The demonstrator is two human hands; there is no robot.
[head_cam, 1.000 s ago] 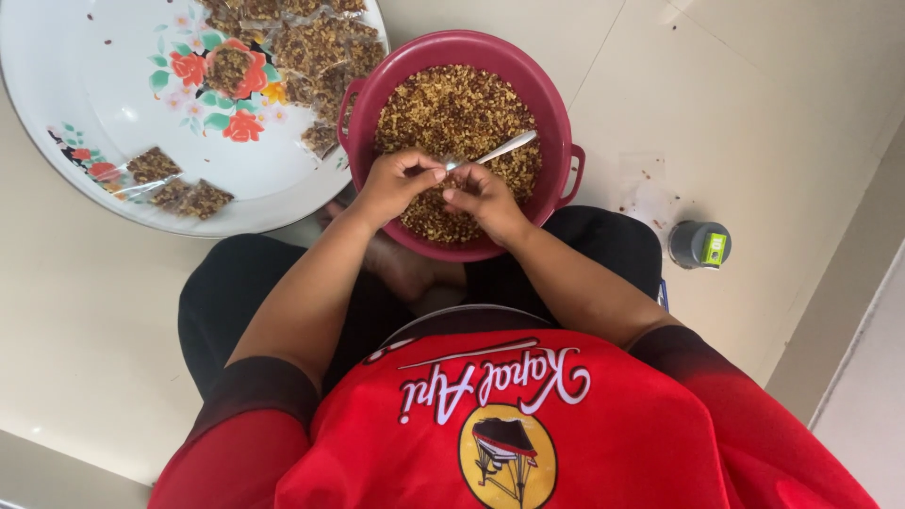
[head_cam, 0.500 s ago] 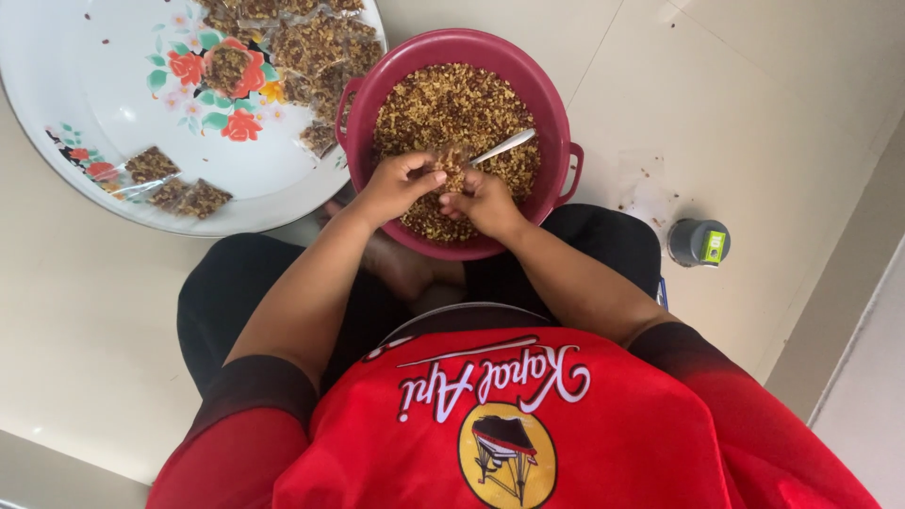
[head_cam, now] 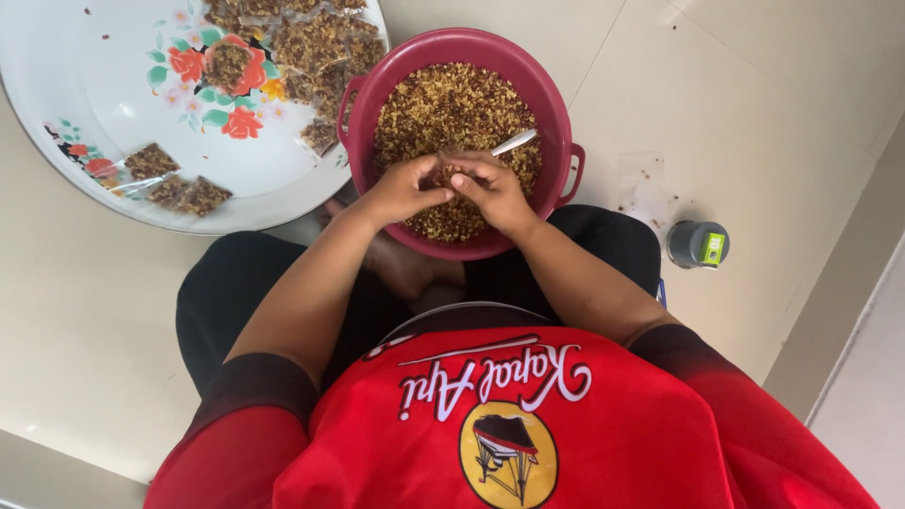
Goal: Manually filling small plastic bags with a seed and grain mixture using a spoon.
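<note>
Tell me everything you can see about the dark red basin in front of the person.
The dark red basin is round, looks like plastic, and has a small handle on each side. It sits upright on the pale floor, its rim over the person's legs, beside the big white flowered tray. It is nearly full of a brown, crumbly snack mix. A pale spoon lies in it. The left hand and right hand meet above the mix.

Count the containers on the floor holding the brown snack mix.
2. The maroon basin sits under the left hand and right hand; the white floral tray, holding filled packets, lies at the picture's left. Others may lie out of view.
</note>
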